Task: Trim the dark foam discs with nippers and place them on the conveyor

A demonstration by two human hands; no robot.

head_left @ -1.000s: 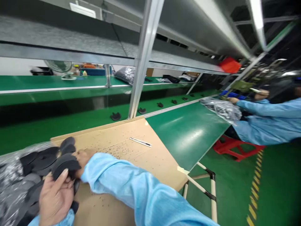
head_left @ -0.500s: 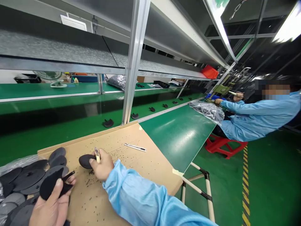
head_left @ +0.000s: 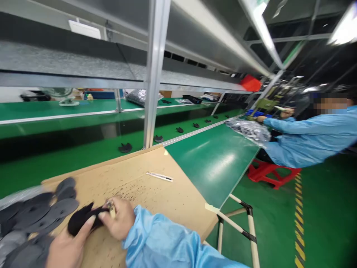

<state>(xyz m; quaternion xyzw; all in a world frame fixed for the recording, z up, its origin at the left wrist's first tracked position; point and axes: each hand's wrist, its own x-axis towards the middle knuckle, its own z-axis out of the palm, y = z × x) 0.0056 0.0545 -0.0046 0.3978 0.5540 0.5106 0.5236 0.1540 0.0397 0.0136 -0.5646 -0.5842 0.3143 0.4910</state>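
Observation:
My left hand (head_left: pixel 68 243) is closed around a black rounded part (head_left: pixel 79 219) with a notched edge, low over the cardboard (head_left: pixel 167 208). Right beside it, my right hand (head_left: pixel 121 217) is closed on a small cream-handled tool with a metal tip (head_left: pixel 111 209). Its thumb meets the dark material between the two hands. Where one black piece ends and another begins there, I cannot tell. To the left of my hands lies a pile of flat black discs (head_left: pixel 36 212), partly on clear plastic.
Black crumbs (head_left: pixel 125 190) litter the cardboard, and a slim craft knife (head_left: pixel 160 176) lies on it. Several black parts (head_left: pixel 158 139) stand in a row beyond the metal post (head_left: pixel 156 74). At right, a co-worker in blue (head_left: pixel 315 134) sits on a red stool (head_left: pixel 275 173) near a plastic bag (head_left: pixel 249 130).
My two hands have come together: the left moved right with its black part, the right moved slightly down. The black oval in my right hand is no longer separately visible. The view shifted slightly.

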